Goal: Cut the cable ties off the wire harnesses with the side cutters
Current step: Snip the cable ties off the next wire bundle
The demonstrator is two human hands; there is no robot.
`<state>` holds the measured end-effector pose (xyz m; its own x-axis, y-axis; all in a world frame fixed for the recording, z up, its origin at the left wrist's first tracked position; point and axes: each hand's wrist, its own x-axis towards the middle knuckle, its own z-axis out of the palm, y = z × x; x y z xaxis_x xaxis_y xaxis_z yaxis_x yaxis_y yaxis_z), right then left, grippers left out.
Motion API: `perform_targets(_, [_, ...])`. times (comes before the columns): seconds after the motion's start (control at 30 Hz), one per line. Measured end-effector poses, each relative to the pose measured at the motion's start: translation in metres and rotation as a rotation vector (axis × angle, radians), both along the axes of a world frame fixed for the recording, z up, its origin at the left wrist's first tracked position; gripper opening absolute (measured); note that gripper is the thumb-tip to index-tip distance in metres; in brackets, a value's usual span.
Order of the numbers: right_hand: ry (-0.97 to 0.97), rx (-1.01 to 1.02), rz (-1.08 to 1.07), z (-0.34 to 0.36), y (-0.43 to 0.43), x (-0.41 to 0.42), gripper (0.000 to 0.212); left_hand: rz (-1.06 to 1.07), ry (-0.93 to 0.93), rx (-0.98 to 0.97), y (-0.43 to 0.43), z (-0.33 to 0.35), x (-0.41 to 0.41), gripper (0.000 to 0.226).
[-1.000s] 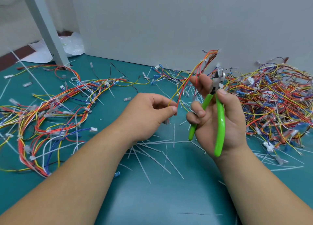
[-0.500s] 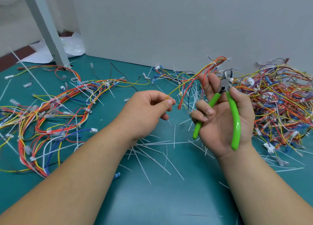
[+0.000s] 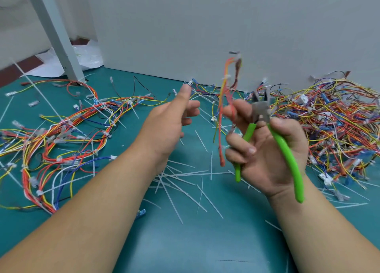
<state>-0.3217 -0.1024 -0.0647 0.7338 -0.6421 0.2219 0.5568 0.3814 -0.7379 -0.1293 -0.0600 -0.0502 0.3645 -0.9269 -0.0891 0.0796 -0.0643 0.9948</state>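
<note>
Snipped cable ties [image 3: 185, 174] litter the worktop [image 3: 185, 242] beneath both hands. The left hand [image 3: 170, 132] hangs open, empty. The right hand [image 3: 265, 155] grips the side cutters [image 3: 262, 111], jaws apart, and pinches a wire harness [image 3: 223, 99] upright, likely to inspect it; more harnesses [image 3: 333, 124] pile beyond.

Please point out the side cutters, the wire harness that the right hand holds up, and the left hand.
side cutters [image 3: 262, 110], head view, on the grey metal head below the blades.
held wire harness [image 3: 223, 88], head view, on the blurred orange wires, upper part.
left hand [image 3: 164, 128], head view, on its back.
</note>
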Motion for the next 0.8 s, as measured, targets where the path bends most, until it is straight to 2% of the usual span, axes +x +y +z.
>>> perform_targets(0.1, [0.164,-0.103,0.089,-0.005,0.006,0.006,0.065,-0.149,0.211,-0.044,0.000,0.003,0.005,0.073])
perform_targets(0.17, [0.260,-0.159,0.112,-0.009,0.009,0.011,0.069,-0.223,0.301,-0.105,0.003,0.005,0.005,0.057])
perform_targets(0.27, [0.362,-0.192,0.085,-0.012,0.013,0.015,0.059,-0.169,0.288,-0.173,0.006,0.006,0.002,0.022])
perform_targets(0.37, [0.385,-0.169,-0.026,-0.011,0.012,0.016,0.050,-0.042,0.209,-0.203,0.003,0.005,0.000,0.032])
perform_targets(0.43, [0.348,-0.100,-0.100,-0.008,0.007,0.013,0.051,-0.020,0.206,-0.207,0.003,0.006,0.000,0.040])
perform_targets(0.5, [0.266,0.007,-0.145,-0.004,0.002,0.011,0.062,-0.037,0.272,-0.210,0.004,0.008,0.000,0.050])
perform_targets(0.6, [0.090,0.151,-0.123,0.000,-0.001,0.008,0.053,-0.195,0.343,-0.175,0.008,0.010,-0.001,0.055])
perform_targets(0.7, [-0.038,0.180,-0.056,0.001,-0.003,0.003,0.053,-0.455,0.196,-0.078,0.015,0.007,-0.005,0.050])
perform_targets(0.8, [-0.067,0.155,-0.062,-0.001,-0.005,0.001,0.063,-0.708,0.018,0.003,0.022,0.005,-0.009,0.048])
